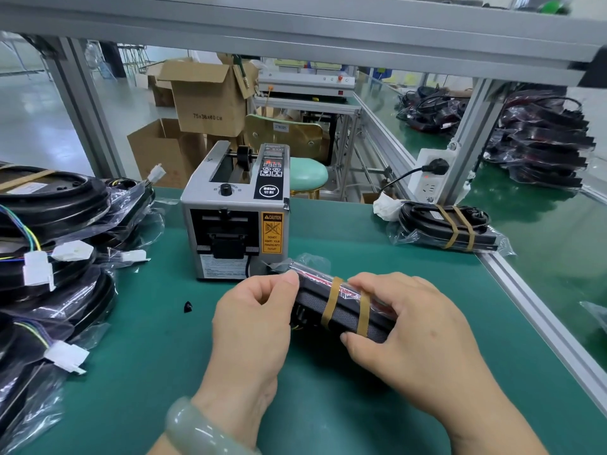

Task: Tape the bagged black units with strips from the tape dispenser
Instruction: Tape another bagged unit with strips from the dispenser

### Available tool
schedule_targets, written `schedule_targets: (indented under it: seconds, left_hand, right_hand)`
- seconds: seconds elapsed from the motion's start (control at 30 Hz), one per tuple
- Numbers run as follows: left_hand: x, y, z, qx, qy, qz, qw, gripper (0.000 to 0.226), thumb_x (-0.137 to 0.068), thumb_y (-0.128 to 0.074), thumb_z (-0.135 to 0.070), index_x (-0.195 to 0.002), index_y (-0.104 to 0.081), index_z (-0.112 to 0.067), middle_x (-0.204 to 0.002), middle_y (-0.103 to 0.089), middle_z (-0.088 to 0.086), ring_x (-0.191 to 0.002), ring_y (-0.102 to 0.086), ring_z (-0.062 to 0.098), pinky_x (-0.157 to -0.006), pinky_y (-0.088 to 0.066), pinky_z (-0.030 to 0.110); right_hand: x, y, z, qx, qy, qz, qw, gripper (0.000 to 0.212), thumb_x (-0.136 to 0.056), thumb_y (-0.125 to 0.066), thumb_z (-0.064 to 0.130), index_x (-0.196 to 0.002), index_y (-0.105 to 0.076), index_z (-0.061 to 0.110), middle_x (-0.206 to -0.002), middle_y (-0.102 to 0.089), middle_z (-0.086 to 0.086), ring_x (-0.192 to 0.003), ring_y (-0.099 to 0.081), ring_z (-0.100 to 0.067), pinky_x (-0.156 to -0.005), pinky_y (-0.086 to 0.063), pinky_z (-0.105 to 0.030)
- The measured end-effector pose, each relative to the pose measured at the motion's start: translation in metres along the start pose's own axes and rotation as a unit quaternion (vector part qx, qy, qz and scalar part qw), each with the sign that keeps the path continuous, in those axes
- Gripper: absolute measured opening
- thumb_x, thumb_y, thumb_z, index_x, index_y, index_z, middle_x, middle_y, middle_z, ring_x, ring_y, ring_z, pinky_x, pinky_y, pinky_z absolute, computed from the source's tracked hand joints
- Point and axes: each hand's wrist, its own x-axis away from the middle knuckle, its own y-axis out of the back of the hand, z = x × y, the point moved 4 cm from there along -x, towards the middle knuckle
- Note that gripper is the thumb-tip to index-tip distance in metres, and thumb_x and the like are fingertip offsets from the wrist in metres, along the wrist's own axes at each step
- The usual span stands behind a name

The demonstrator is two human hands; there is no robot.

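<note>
Bagged black units point(56, 205) in clear plastic lie piled at the left of the green table point(157, 339). The grey boxy tape dispenser point(230, 205), centre, reads "SEMI" and "CAUTION, do not insert your fingers into outlet". In front of it, the left hand point(253, 326) and right hand point(407, 330) grip one unit point(346, 315) bearing two tan strips point(329, 307). The slippery film may let it slide.

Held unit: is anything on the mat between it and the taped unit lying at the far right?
Nothing visible. The left hand and right hand grip the held unit; only bare green mat lies between it and the taped unit.
</note>
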Motion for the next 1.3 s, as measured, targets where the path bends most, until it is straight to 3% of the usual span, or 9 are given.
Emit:
schedule_targets:
  seconds: [0.2,0.3,0.43,0.53,1.3]
  left_hand:
    - [0.0004,0.0010,-0.0021,0.011,0.017,0.023,1.000,0.022,-0.088,-0.064,-0.029,-0.068,-0.074,-0.031,-0.069,-0.072,-0.009,-0.067,-0.061,0.001,-0.062,-0.041,0.022]
    - [0.0003,0.0013,-0.0023,0.005,0.021,0.021,1.000,0.023,-0.088,-0.064,-0.029,-0.067,-0.073,-0.025,-0.070,-0.072,-0.008,-0.069,-0.062,0.002,-0.062,-0.041,0.023]
    - [0.0002,0.0002,-0.0030,-0.004,0.009,0.011,1.000,0.023,-0.087,-0.065,-0.028,-0.067,-0.071,-0.019,-0.064,-0.068,-0.008,-0.061,-0.057,-0.001,-0.055,-0.045,0.015]
    - [0.0004,-0.0009,-0.0044,-0.006,-0.015,0.000,1.000,0.021,-0.087,-0.065,-0.024,-0.069,-0.070,-0.016,-0.056,-0.065,-0.013,-0.051,-0.052,-0.006,-0.047,-0.040,0.005]
    - [-0.0008,-0.0044,-0.0067,-0.033,-0.077,-0.042,0.996,0.020,-0.085,-0.069,-0.022,-0.066,-0.067,-0.016,-0.051,-0.062,-0.019,-0.047,-0.052,-0.008,-0.047,-0.036,0.003]
  right_hand:
    - [-0.0002,0.0003,0.0008,0.001,-0.003,0.002,1.000,0.047,-0.055,-0.059,0.052,-0.102,-0.056,0.042,-0.082,-0.059,0.020,-0.082,-0.050,-0.008,-0.071,-0.044,-0.025]
    - [-0.0002,0.0003,0.0012,0.001,-0.004,0.003,1.000,0.048,-0.055,-0.059,0.052,-0.102,-0.054,0.043,-0.083,-0.059,0.019,-0.083,-0.050,-0.008,-0.071,-0.044,-0.026]
    - [-0.0001,0.0007,0.0020,-0.001,-0.005,0.003,1.000,0.047,-0.055,-0.059,0.051,-0.101,-0.056,0.043,-0.082,-0.059,0.019,-0.083,-0.051,-0.009,-0.072,-0.045,-0.027]
    - [-0.0005,0.0007,0.0024,-0.002,-0.007,-0.001,1.000,0.046,-0.055,-0.060,0.051,-0.100,-0.057,0.042,-0.080,-0.058,0.019,-0.081,-0.050,-0.009,-0.069,-0.044,-0.026]
    - [-0.0004,-0.0005,0.0029,0.002,-0.013,0.002,1.000,0.046,-0.056,-0.058,0.052,-0.101,-0.056,0.044,-0.082,-0.058,0.019,-0.082,-0.049,-0.010,-0.070,-0.042,-0.026]
